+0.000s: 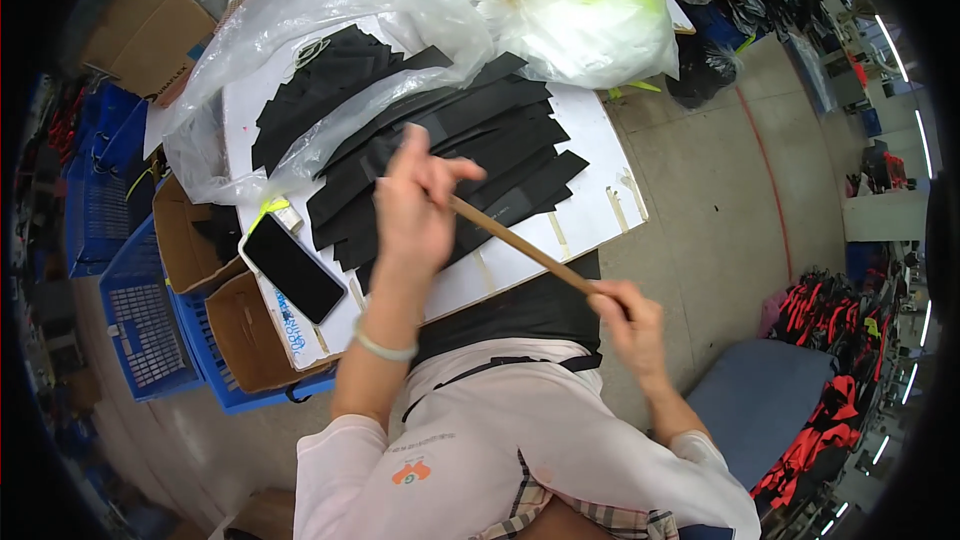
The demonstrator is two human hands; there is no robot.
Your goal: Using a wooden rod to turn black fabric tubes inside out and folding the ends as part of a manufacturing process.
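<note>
A long, straight brown stick (525, 252) slants between my two hands. My right hand (632, 325) is closed round its lower end, in front of my waist at the right. Over the pile of black strips (440, 155) hangs my left hand (420, 195), slightly blurred, with its fingers apart. The stick's upper end reaches the edge of this hand; whether they touch I cannot tell. Flat, overlapping black strips lie spread across the white table (590, 125). Part of the pile sits under a clear plastic bag (330, 130).
A phone (293, 268) lies at the table's left edge. Blue crates (150, 330) and cardboard boxes (255, 330) stand to the left. A stuffed translucent bag (570, 15) sits at the far side. Right of me is a grey padded surface (755, 410) beside black and red pieces (840, 420).
</note>
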